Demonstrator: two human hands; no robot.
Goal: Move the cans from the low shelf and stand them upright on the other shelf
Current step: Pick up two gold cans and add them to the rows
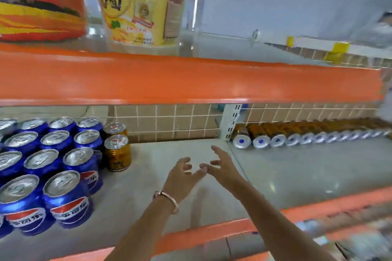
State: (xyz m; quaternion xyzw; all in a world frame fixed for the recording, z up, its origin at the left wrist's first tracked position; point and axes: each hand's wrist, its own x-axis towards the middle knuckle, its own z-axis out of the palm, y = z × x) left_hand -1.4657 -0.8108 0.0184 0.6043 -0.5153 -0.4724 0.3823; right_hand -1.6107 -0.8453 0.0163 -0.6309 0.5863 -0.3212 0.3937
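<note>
Two bare hands reach over a pale grey shelf (148, 176) edged in orange, both empty, fingers spread and the grip of each open. The left hand (183, 174), with a rose-gold bracelet (167, 198) on its wrist, and the right hand (222, 165) sit close together above the bare middle of the shelf, their thumbs nearly touching.

At the left of the shelf, blue cola cans (51, 167) with silver tops and red, white and blue logos stand upright in tight rows. Just beside them, at the right edge of the group, two gold cans (117, 152) stand upright one behind the other, each with a silver lid bearing a red mark and dark print on a ribbed gold body.

Beyond a white upright post (231, 122), on the adjoining shelf section to the right, a long row of gold cans lying on their sides (297, 135) runs along the tiled back wall (169, 121), silver bases facing outward, the nearest two showing a blue dot; the far ones blur.

On the orange-fronted shelf above (191, 80) stand a yellow instant-noodle tub (137, 4) and an orange package (40, 0).
</note>
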